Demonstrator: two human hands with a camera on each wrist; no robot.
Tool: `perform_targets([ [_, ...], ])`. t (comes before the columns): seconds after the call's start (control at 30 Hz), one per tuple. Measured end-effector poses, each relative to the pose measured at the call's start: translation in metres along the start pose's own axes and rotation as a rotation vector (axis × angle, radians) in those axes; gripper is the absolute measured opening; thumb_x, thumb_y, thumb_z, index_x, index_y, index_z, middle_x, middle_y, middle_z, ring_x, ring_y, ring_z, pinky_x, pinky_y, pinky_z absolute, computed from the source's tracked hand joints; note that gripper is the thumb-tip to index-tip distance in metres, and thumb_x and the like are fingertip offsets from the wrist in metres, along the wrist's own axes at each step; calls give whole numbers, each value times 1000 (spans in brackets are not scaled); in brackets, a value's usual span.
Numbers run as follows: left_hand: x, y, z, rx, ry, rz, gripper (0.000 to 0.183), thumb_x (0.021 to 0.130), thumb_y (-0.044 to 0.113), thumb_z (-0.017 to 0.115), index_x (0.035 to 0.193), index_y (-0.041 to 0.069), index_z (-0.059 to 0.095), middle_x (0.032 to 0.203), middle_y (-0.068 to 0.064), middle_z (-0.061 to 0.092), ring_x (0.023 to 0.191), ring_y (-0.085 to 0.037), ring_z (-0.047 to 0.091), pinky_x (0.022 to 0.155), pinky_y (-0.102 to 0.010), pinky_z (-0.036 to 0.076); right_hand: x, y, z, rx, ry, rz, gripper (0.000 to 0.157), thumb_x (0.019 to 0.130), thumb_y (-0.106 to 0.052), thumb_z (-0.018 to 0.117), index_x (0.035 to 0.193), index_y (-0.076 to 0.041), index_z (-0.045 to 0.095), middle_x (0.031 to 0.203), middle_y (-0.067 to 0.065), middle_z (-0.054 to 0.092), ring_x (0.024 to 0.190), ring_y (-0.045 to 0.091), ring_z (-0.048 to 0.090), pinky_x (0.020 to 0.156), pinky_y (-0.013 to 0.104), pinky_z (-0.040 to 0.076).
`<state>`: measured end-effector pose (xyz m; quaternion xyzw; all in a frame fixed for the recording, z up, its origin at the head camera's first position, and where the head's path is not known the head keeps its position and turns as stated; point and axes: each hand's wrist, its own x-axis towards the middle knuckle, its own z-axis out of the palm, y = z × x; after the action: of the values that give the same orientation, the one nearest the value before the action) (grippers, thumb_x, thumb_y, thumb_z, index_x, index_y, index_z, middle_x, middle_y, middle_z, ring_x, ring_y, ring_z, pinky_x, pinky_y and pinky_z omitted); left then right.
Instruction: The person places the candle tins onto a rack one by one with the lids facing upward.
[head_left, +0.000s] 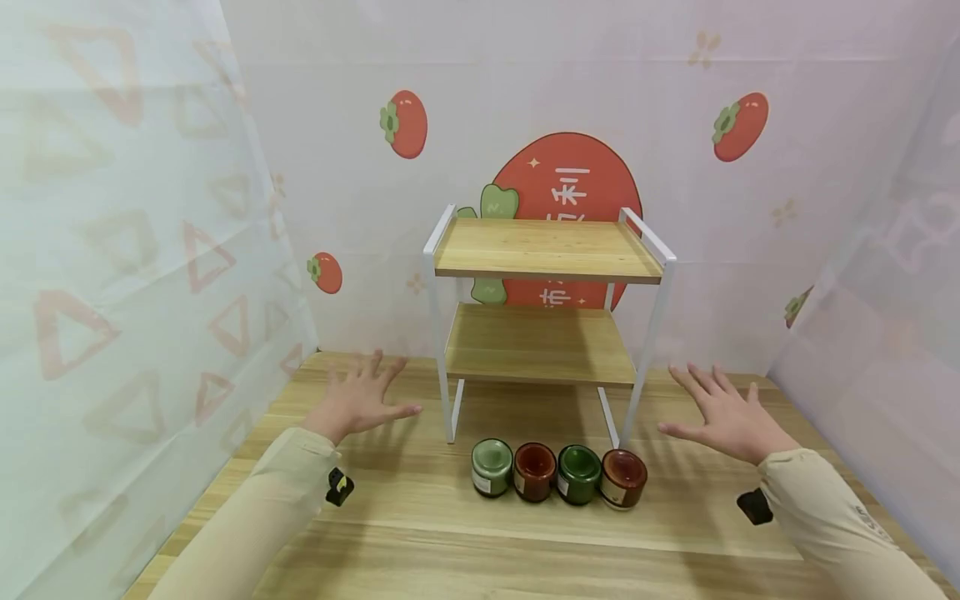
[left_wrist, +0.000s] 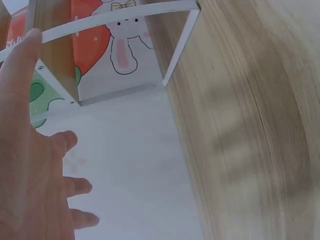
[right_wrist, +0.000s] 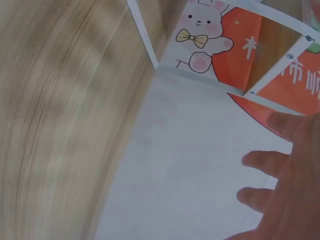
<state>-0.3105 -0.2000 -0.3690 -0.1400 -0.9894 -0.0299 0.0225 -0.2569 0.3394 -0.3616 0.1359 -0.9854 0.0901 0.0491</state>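
Note:
My left hand [head_left: 358,402] hovers over the table left of the shelf rack, fingers spread and holding nothing. On the other side, my right hand [head_left: 729,421] is spread in the same way, also free of any object. Between them stands a rack with white metal sides, a wooden top shelf [head_left: 551,248] and a lower shelf [head_left: 540,343]. In a row before it sit a pale green glass jar [head_left: 492,468], a brown-red jar [head_left: 535,472], a dark green jar [head_left: 578,475] and another brown-red jar [head_left: 623,479]. Both wrist views show the rack's white frame beyond the fingers.
The wooden table [head_left: 420,542] reaches back to a white wall cloth [head_left: 322,125] printed with red persimmons. Side cloths hang at left [head_left: 150,250] and right [head_left: 885,267], close to the table's edges. A small black tag [head_left: 340,487] hangs at the left wrist.

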Motion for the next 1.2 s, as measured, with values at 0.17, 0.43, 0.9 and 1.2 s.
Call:
perform_targets([
  [0.17,4,1,-1,-39,0,76,80,86,64,56,146,13,41,150,-23,37,135,-46,37,109,-65,30,3,1,2,60,-48,-38,83,85,-63,60,143,-7,43,136,27,51,120,50,50,87,70,43],
  [0.43,7,8,-5,-138,-30,88,39,91,36,65,118,9,64,103,-8,69,92,-23,66,80,-44,56,6,3,4,128,-101,-55,60,89,-50,63,129,-6,55,113,12,67,97,29,67,75,49,56],
  [0.9,11,19,14,-755,92,66,20,94,20,62,108,7,68,95,-5,69,86,-19,63,76,-37,57,7,0,3,124,-104,-72,54,90,-47,64,124,-6,58,108,10,70,93,25,67,74,47,57],
  [1.2,16,30,36,-1297,18,-22,28,94,6,59,118,-9,57,113,-20,62,98,-23,64,91,-37,56,4,-1,2,112,-104,-56,53,89,-48,64,124,-8,59,104,6,70,92,23,67,73,46,56],
])
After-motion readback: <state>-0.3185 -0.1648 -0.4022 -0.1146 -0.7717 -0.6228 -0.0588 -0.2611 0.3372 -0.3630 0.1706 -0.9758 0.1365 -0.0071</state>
